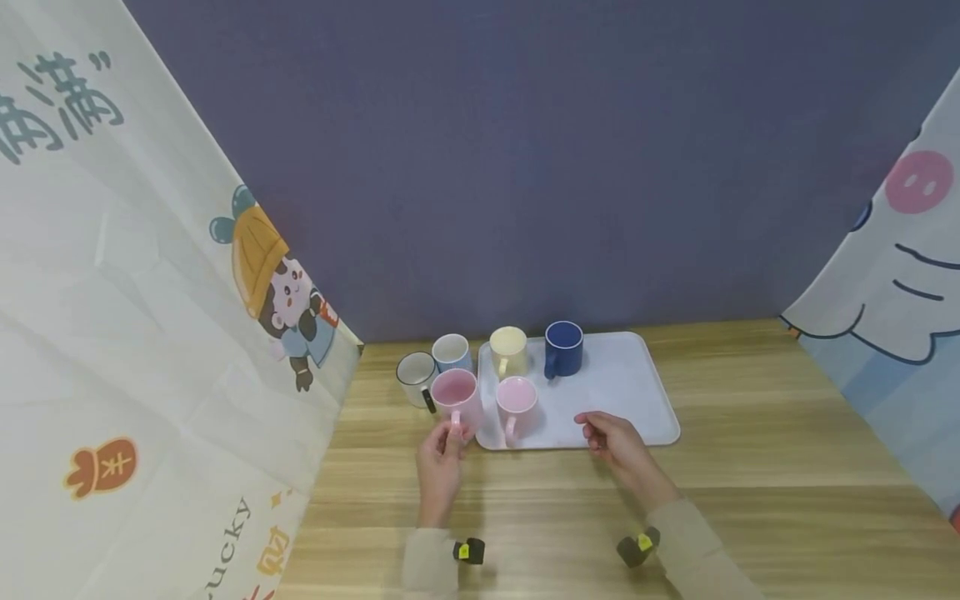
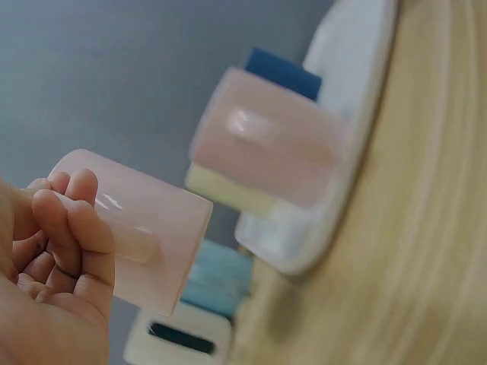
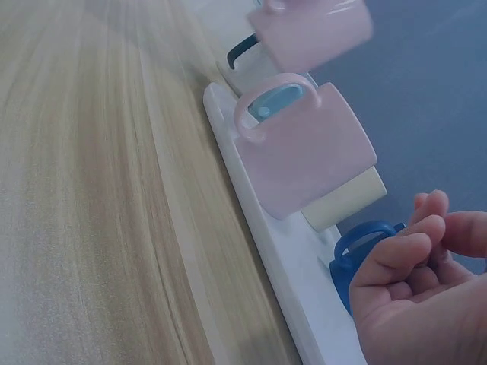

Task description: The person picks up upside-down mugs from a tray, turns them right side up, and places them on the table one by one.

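My left hand (image 1: 439, 463) pinches the handle of a pink mug (image 1: 459, 392), held up off the table just left of the tray. In the left wrist view that pink mug (image 2: 156, 220) is raised, its handle partly behind the fingers. A second pink mug (image 1: 517, 400) stands at the tray's front left corner, handle toward me. Over the tray's front edge hovers my right hand (image 1: 617, 442), holding nothing, fingers loosely curled. Behind on the white tray (image 1: 615, 400) are a pale yellow mug (image 1: 509, 348) and a dark blue mug (image 1: 564, 348).
Left of the tray, a white mug with a black handle (image 1: 416, 377) and a light blue mug (image 1: 452, 352) stand on the wooden table (image 1: 750, 433). A dark panel (image 1: 525, 167) rises behind; printed cloths hang at left (image 1: 172, 350) and right (image 1: 892, 292).
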Tool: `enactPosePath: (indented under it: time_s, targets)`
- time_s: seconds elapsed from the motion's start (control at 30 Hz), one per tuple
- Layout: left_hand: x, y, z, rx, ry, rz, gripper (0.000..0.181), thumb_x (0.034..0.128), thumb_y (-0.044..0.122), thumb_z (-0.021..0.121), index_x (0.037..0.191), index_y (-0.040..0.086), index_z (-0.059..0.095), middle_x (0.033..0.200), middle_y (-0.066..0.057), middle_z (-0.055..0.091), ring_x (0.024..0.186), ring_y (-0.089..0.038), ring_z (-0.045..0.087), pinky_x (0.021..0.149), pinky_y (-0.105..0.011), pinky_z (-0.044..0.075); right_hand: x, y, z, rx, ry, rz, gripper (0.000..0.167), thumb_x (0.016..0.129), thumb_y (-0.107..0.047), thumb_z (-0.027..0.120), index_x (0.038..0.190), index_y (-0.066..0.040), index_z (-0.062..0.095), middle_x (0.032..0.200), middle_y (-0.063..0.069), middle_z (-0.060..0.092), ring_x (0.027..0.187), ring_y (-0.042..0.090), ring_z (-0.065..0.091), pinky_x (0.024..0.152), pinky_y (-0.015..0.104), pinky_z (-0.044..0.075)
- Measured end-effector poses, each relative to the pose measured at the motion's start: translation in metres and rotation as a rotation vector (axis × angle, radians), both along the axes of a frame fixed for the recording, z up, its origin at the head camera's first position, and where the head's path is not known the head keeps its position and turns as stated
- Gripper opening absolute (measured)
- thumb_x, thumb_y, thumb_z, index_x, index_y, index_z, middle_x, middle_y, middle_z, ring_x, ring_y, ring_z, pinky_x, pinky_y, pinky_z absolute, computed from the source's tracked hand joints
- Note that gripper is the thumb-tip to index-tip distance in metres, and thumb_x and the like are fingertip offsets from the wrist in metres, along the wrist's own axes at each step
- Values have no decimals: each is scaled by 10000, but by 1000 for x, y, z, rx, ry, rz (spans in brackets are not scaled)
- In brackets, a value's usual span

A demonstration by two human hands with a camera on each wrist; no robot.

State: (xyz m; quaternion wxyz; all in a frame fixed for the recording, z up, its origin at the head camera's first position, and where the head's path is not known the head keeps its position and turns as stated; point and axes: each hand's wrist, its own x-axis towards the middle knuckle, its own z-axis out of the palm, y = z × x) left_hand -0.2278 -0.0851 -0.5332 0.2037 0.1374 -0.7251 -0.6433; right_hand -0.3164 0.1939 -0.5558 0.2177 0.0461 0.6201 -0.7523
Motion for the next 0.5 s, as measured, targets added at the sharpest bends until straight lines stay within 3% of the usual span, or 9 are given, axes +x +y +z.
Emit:
enactPosePath:
  time_s: [0.23,0.5]
  targets:
    - [-2,-9,-21,23,-46,57,156,1010,56,607,917,-52,672,886,-190,677,706,-104,585,638,-211,531,-1,2,-2,5,-26,-17,281,1074,-138,437,1080,-7,685,754,-60,559,640,59,473,582,184,409]
    - [-3,-14,-40,32,-69,83,155,1007,59,610,978,-72,688,895,-244,683,708,-111,582,636,-221,530,-1,3,-3,-17,-21,-13,270,1073,-126,436,1046,-27,687,746,-65,555,634,49,470,577,178,400]
